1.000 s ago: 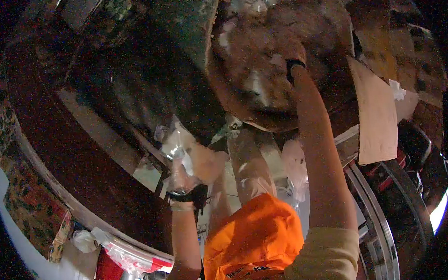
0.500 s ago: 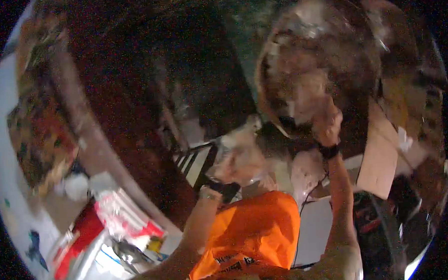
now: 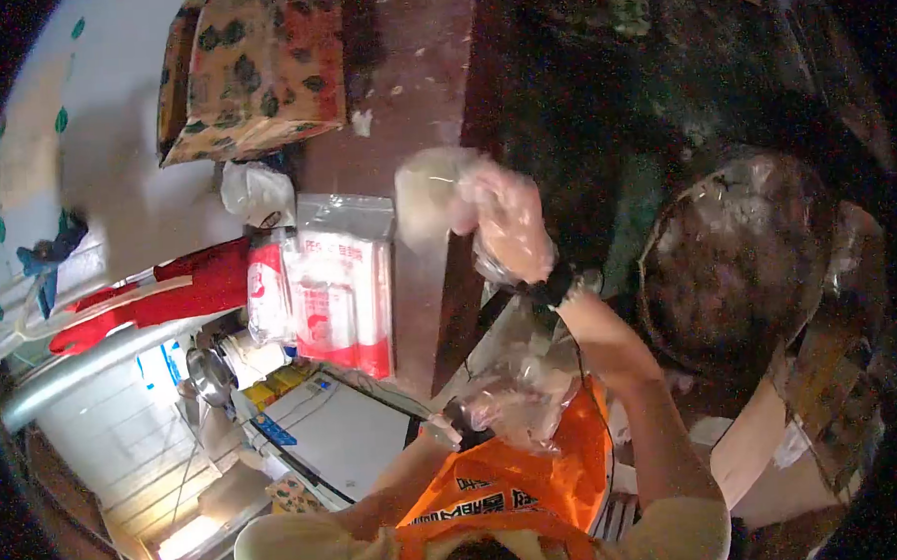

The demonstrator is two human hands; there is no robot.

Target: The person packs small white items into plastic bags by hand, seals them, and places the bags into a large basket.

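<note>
My right hand (image 3: 511, 217), in a clear plastic glove with a dark band at the wrist, reaches over the brown ledge (image 3: 411, 101). Its fingers are curled at a pale, rounded thing (image 3: 430, 196), too blurred to name. Lower down, my left hand (image 3: 504, 408), also gloved in clear plastic, is closed on a crumpled clear plastic bag (image 3: 531, 336) in front of the orange apron (image 3: 567, 475). Left of the pale thing lie packs of plastic bags (image 3: 339, 285) with red and white print.
A leaf-patterned cardboard box (image 3: 260, 78) stands on the ledge, near a crumpled white bag (image 3: 258, 193). At right is a large round basket (image 3: 738, 267) with plastic over it. A white-topped surface (image 3: 340, 440) and red cloth (image 3: 188, 281) are at left.
My right hand has left the round basket and swung left to the ledge, with the pale thing at its fingers. My view has turned left. My left hand stays near the apron.
</note>
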